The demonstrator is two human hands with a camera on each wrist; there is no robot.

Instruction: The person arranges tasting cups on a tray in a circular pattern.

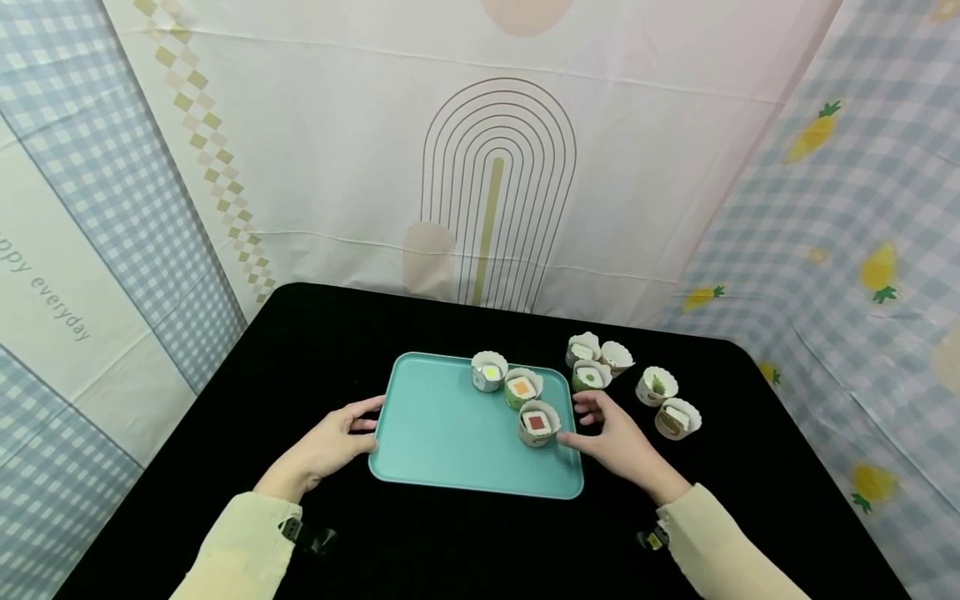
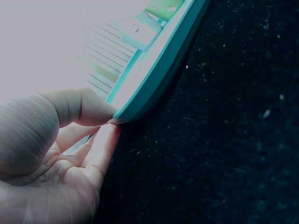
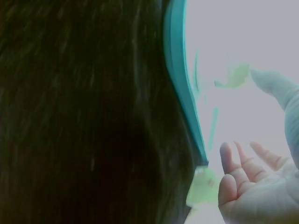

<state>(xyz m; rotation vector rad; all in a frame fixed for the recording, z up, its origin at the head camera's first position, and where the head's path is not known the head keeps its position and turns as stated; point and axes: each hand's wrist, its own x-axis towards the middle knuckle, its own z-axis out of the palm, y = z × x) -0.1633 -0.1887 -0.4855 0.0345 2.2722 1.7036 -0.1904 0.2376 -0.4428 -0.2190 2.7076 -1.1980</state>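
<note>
A turquoise tray lies on the black table between both hands. My left hand pinches its left edge; in the left wrist view the thumb is over the rim with fingers beneath. My right hand is at the tray's right edge, thumb and fingers spread apart with nothing between them. Three paper baking cups stand on the tray's right half, each with a white square block inside: one marked yellow, one orange, one red. The right thumb tip is close beside the red-marked cup.
Right of the tray stand several more paper cups: a green one close to the right fingers, two behind it, and a pair further right. The black tabletop ends at a patterned curtain behind.
</note>
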